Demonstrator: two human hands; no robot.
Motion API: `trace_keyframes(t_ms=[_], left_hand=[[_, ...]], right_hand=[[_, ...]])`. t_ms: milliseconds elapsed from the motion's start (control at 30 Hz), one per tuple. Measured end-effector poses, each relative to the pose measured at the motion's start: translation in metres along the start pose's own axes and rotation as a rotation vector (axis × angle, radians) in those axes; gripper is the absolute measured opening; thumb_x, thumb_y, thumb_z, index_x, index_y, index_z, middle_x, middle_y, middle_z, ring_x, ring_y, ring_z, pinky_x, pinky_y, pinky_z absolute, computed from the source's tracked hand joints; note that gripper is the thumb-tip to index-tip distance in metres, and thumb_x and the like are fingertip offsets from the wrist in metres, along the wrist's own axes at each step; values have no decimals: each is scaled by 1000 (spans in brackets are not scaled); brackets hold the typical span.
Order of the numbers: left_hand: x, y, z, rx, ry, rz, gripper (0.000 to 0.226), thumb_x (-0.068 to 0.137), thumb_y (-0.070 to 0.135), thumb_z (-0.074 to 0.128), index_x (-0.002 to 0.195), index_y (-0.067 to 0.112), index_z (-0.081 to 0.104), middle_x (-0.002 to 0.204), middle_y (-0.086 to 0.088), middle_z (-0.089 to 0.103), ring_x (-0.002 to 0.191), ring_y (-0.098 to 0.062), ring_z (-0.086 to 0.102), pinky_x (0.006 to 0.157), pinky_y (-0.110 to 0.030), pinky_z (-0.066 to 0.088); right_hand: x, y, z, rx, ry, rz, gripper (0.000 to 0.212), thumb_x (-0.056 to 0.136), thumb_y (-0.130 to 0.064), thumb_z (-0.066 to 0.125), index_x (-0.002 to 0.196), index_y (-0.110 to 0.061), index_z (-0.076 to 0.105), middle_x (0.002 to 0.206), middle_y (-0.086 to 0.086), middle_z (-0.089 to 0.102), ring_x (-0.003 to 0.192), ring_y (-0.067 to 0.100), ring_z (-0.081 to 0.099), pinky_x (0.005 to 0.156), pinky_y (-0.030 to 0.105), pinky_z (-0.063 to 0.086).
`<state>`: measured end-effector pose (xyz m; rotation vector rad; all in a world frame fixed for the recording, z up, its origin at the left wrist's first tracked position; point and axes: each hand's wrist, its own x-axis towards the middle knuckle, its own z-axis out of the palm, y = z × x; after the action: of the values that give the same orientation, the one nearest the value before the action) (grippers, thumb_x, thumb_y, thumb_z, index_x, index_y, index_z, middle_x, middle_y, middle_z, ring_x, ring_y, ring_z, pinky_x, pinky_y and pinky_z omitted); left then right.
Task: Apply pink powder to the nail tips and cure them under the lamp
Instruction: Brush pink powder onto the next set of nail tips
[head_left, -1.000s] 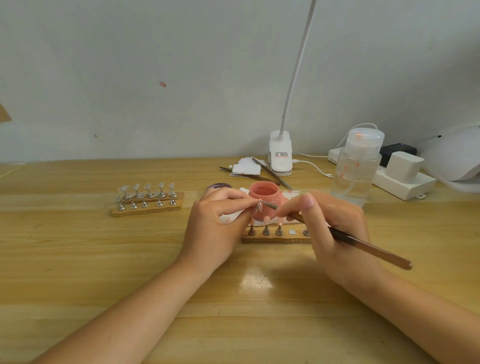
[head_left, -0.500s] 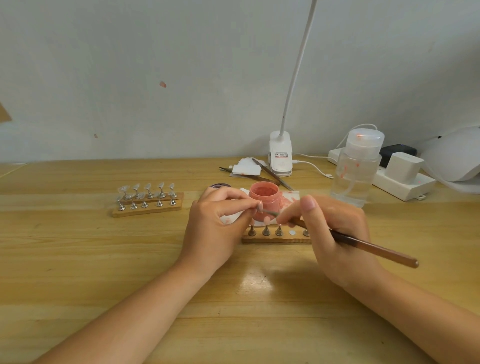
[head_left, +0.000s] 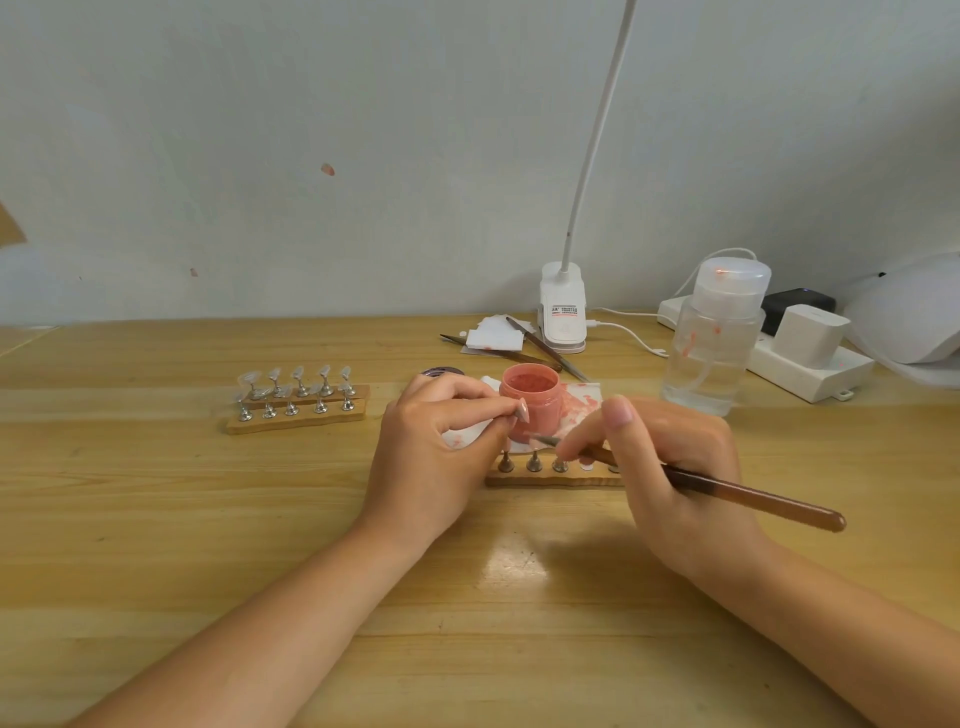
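Note:
An open jar of pink powder (head_left: 531, 402) stands mid-table on a white sheet stained pink (head_left: 582, 408). My left hand (head_left: 436, 457) pinches a nail tip (head_left: 522, 410) between thumb and fingers, just in front of the jar. My right hand (head_left: 670, 467) grips a long brown brush (head_left: 727, 491) like a pen; its tip (head_left: 543, 440) points left, low beside the jar and below the nail tip. A wooden stand with metal pegs (head_left: 550, 470) lies under both hands. The white curing lamp (head_left: 909, 317) sits at the far right edge.
A second wooden stand (head_left: 298, 402) holding several clear nail tips is to the left. A clear pump bottle (head_left: 714, 338), a power strip with adapter (head_left: 810, 358), a clip lamp (head_left: 563, 312), white pads and tools (head_left: 498, 340) stand behind. A dark lid (head_left: 441, 372) peeks behind my left hand.
The brush tip has dropped from the nail tip to a lower spot beside the jar, and its rear end has sunk a little. My left hand keeps holding the nail tip in place.

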<state>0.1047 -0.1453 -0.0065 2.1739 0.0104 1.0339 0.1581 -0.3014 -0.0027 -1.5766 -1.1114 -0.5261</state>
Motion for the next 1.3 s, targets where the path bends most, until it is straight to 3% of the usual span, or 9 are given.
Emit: trace_keyframes(t_ms=[100,233,367,667,833,933,1033,1200,1300], left_hand=[[0,0,0,-6,13,2,22,72,4,74,88,20,71,80,9,63,85,-2,49,78,-4,31],[0,1,0,-13,9,9,23,72,3,73,86,22,71,80,10,63,86,-3,50,79,-2,29],[0,0,0,-18,12,15,23,73,4,73,88,21,71,80,8,63,86,-5,50,79,-4,31],[1,-3,0,-42,7,64,19,72,1,73,85,15,73,81,8,68,84,-10,57,77,-7,38],[0,-3,1,-105,29,60,30,70,2,74,90,22,68,78,21,63,83,10,54,78,-7,40],[1,-4,1,-116,17,26,29,71,2,73,89,24,69,77,29,63,84,5,55,79,-7,40],[1,-3,0,-144,20,-3,26,72,7,73,88,27,69,70,36,61,84,2,57,77,-6,40],[1,-3,-1,-156,-3,-15,25,73,5,73,89,24,70,78,26,65,85,7,58,75,-3,39],[1,-1,-1,-168,-4,-11,25,72,5,73,86,27,69,75,30,63,84,9,57,76,-5,39]], right_hand=[[2,-1,1,-63,-3,-23,51,96,-37,32,78,-10,71,81,-18,63,78,1,62,69,20,47],[0,0,0,8,-18,38,62,96,-44,30,69,-5,70,70,-4,68,67,8,63,61,27,49],[2,-2,1,-12,4,10,51,96,-35,32,75,-9,70,77,-9,68,76,3,63,68,22,48],[2,-4,2,115,21,116,43,93,-26,34,74,-11,69,73,-9,67,73,2,64,68,15,48],[1,-6,1,183,46,128,43,93,-28,33,68,-18,66,66,-8,66,65,1,61,62,12,46],[2,-5,2,156,22,125,40,93,-27,34,73,-18,67,72,-12,67,73,1,64,69,16,48],[0,-4,2,220,18,201,47,91,-34,33,65,-15,68,60,-5,65,63,2,62,62,11,45],[2,-5,2,191,17,152,42,96,-26,36,74,-9,69,73,-6,68,72,5,64,68,16,49],[-1,-4,2,243,-1,232,50,91,-35,37,64,-7,69,62,3,67,61,4,63,61,13,46]])
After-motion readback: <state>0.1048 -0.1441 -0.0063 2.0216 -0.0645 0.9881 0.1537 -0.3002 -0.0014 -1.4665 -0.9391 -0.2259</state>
